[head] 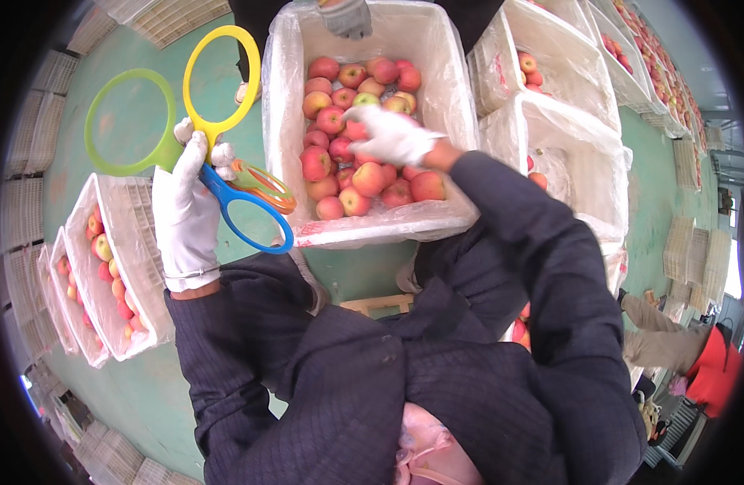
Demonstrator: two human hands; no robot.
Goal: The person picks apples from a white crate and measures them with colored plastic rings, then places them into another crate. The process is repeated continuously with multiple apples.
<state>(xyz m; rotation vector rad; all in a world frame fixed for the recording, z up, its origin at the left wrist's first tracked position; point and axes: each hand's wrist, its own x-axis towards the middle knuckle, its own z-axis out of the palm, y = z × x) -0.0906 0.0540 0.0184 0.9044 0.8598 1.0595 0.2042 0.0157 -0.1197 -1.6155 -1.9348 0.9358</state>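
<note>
My left hand (pixel 193 182), in a white glove, holds a set of plastic sizing rings raised left of the apple crate. A yellow ring (pixel 251 100) and a pale green ring (pixel 93 145) fan upward, while a blue ring (pixel 251 242) and smaller orange rings (pixel 285 205) hang lower. Before me stands a crate lined with clear plastic film (pixel 372 232), its bottom covered with red and yellowish apples (pixel 369 179). Blurred, my white-gloved right hand (pixel 393 136) reaches over them with fingers spread around a red apple (pixel 355 130); whether it grips the apple is unclear.
At the crate's far rim is another person's grey-gloved hand (pixel 348 19). Lined crates (pixel 566 115) with some apples stand close on the right. More apple crates (pixel 126 267) sit at left, and stacked crates (pixel 23 212) line the far left. A person in red (pixel 714 370) bends at right.
</note>
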